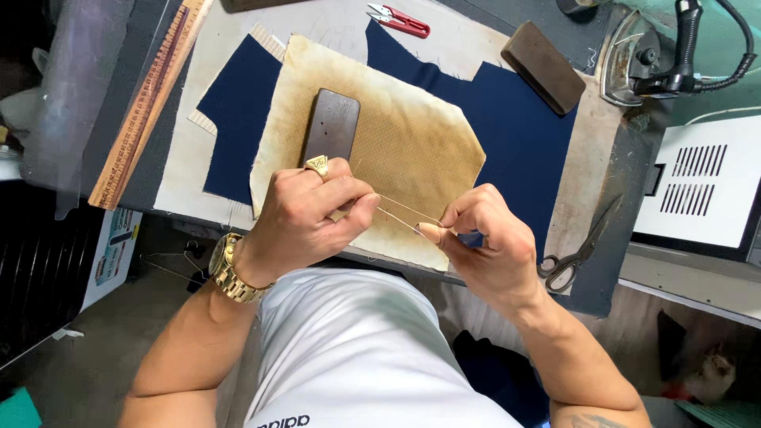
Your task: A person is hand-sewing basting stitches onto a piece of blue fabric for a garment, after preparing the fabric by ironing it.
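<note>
My left hand (305,218), with a gold ring and a gold watch, and my right hand (483,242) hold a thin pale thread (404,215) stretched between them, doubled into two strands. Both pinch it above the near edge of a scorched tan pressing cloth (412,135). A dark wooden block (331,127) lies on that cloth just beyond my left hand. Navy fabric pieces (507,119) lie under and around the cloth.
A wooden ruler (147,103) lies at the left. Red thread snips (400,20) sit at the back, a second dark block (543,67) and an iron (646,63) at the right. Scissors (575,254) rest by the table's near right edge.
</note>
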